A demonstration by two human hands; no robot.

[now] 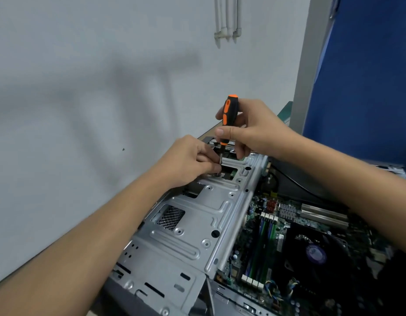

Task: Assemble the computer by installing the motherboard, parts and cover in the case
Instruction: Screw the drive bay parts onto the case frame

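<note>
Against a pale grey wall (83, 87): desktop computer case (156, 281), laid flat, open side up.

Left half of case: grey sheet-metal drive bracket (197, 224), ribbed and punched with holes. Perforated vent patch (171, 217) near its left edge.

Right half of case: green motherboard (245, 238), seated inside the case, just beside and below the bracket's right edge. Fitted on the board:
- memory sticks (263, 242), upright in parallel slots;
- black cooler fan (316, 254) with a purple hub label, near the memory, on its right;
- small silver heatsink (287, 210), beyond the fan;
- small copper-red heatsink (271, 205), just left of the silver one;
- two long grey strips (322, 215) to the right of the heatsinks, kind unclear.

Black cable (295, 181), running across the far part of the case, beyond the board.

Screwdriver (229, 115), orange-and-black handle, held near upright over the far end of the bracket, tip down at the metal.

Right hand (254, 131): fingers and thumb curled round the handle, thumb lying across its lower part.

Left hand (188, 160): fingers bent close together, pinching the lower shaft beside the tip. Piece under the tip too small to tell.

Background: blue partition panel (361, 76) with a grey edge, at right; white pipes (227, 19) on the wall, top centre.
</note>
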